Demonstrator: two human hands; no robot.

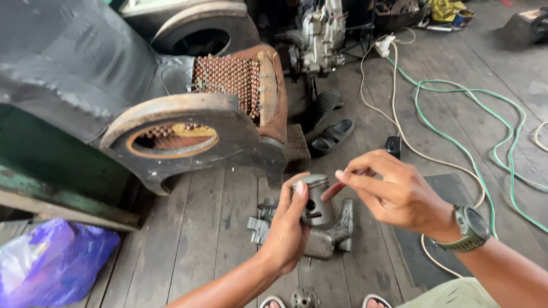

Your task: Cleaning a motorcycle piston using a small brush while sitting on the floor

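Two bare hands meet over a worn wooden plank floor [217, 228], seen from above by the head camera. The left hand [288, 228] comes up from six o'clock and grips a grey metal piston [317, 199], fingers curled round its left side with the thumb on the near face; the piston stands roughly upright, its round crown toward twelve o'clock and a pin hole showing in its skirt. The right hand [394, 191], entering from four o'clock and wearing an olive wristwatch [471, 228], has its fingertips pinched together just at three o'clock of the piston; a thin reddish piece [333, 190] runs from those fingertips to the piston's side, though what it is cannot be told.

Directly under the piston, on the floor, lies a grey metal engine part [337, 234] with ribbed ends. At six o'clock a small round perforated metal part [304, 298] sits between the person's toes. At eight o'clock lies a purple plastic bag [51, 262]. Toward eleven o'clock stands a dark curved vehicle body [188, 122] with a beaded seat cover [228, 77]. At one o'clock a dark sandal [334, 136] rests on the planks, and green and white cables [456, 114] loop across the floor toward two o'clock.
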